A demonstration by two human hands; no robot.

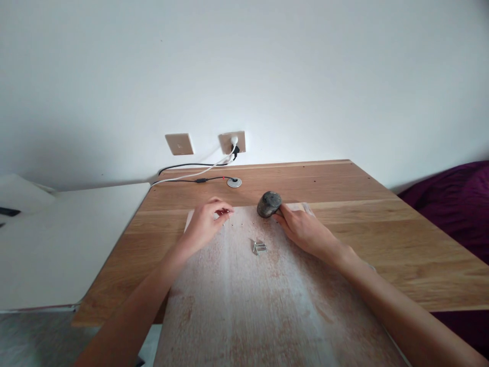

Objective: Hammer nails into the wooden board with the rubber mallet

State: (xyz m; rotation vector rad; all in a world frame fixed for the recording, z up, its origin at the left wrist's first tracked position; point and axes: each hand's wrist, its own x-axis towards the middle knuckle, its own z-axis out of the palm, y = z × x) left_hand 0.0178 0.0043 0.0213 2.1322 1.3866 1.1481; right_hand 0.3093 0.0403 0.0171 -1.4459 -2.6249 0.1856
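Observation:
My right hand (301,227) is wrapped round the handle of a mallet with a worn dark head (269,204), held over the far right part of a whitish, weathered board (237,300). On the board's far left side, my left hand (206,221) has its thumb and fingertips drawn together in a pinch. Whatever is between them is too small to make out. A row of small dark marks (242,225) runs along the board between the hands; whether they are holes or nail heads I cannot tell. Nearer to me lies a small pile of silvery nails or screws (259,248).
The board lies on a wooden table (382,229) against a white wall. Black and white cables (191,179) run from a wall socket (232,142) across the table's back left, past a round cable grommet (234,182). A white surface (76,239) stands left, purple fabric (454,199) right.

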